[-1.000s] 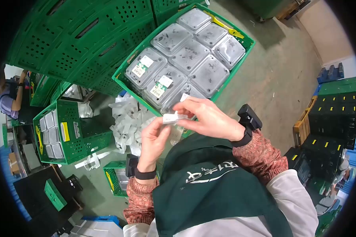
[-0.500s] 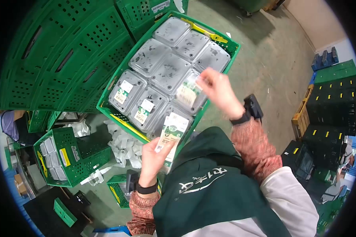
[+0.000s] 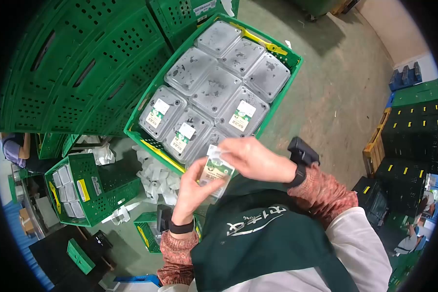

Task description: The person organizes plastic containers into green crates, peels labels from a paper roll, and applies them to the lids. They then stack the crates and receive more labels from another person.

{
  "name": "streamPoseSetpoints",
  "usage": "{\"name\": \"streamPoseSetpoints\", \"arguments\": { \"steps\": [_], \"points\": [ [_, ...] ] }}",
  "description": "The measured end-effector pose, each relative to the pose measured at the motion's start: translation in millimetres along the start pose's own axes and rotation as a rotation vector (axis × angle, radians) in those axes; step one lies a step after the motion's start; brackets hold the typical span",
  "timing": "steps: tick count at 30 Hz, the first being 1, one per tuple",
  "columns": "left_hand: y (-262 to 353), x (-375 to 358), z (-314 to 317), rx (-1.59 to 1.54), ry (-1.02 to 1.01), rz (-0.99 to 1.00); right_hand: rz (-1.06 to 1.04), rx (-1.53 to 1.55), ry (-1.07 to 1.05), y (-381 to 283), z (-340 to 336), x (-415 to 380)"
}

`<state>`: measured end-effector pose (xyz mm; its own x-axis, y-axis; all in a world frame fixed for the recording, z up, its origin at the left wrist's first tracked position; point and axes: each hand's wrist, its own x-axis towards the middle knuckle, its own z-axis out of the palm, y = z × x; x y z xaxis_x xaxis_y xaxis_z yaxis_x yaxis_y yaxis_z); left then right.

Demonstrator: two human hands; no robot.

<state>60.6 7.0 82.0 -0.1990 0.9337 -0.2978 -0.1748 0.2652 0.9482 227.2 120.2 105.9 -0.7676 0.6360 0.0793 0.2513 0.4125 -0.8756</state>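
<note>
My left hand (image 3: 192,192) grips a stack of labels (image 3: 215,171) between thumb and fingers, just over the lower edge of a green crate (image 3: 292,78). The fingers of my right hand (image 3: 250,158) are pinched at the top edge of that stack. Clear plastic boxes (image 3: 213,90) with dark contents fill the crate in rows. Green and white labels lie on three lids: the left box (image 3: 163,109), the lower middle box (image 3: 180,141) and the right box (image 3: 243,114). The box nearest my hands is partly hidden.
Stacked green crates (image 3: 78,63) rise at the left. A smaller crate (image 3: 97,190) holds more clear boxes at the lower left, beside white strips (image 3: 155,177). Black crates (image 3: 409,141) stand on a pallet at the right. Other people are partly visible at both side edges.
My right hand has moved from the right box down to the labels in my left hand. A label now lies flat on that box, uncovered by fingers.
</note>
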Motion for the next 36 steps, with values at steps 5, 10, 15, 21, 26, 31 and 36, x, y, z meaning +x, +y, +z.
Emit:
{"name": "streamPoseSetpoints", "arguments": {
  "steps": [5, 10, 15, 21, 26, 31, 36],
  "points": [
    [-14.9, 15.3, -18.2, -0.074, -0.031, -0.086, -0.048, -0.278, 0.243, -15.6, 11.1, -2.2],
    [-3.5, 20.1, 5.6, 0.008, 0.086, -0.075, -0.016, -0.373, 0.395, 28.6, -21.9, 37.1],
    [1.9, 12.1, -18.1, 0.060, 0.103, -0.197, 0.248, -0.342, 0.447, 158.6, -54.3, 129.6],
    [17.4, -0.1, -21.9, 0.020, 0.110, -0.082, 0.231, -0.808, 0.260, 164.6, -14.4, 131.1],
    [-8.9, -1.5, -36.3, 0.071, 0.102, -0.076, 0.214, 0.401, -0.363, 61.6, -24.3, 95.9],
    [8.3, 17.8, -11.6, -0.113, 0.259, 0.051, -0.078, 0.121, -0.182, 10.9, -1.7, 59.4],
    [14.7, 34.7, -20.9, -0.131, 0.254, -0.048, -0.199, -0.178, 0.117, 6.2, -1.2, 66.5]
  ]
}}
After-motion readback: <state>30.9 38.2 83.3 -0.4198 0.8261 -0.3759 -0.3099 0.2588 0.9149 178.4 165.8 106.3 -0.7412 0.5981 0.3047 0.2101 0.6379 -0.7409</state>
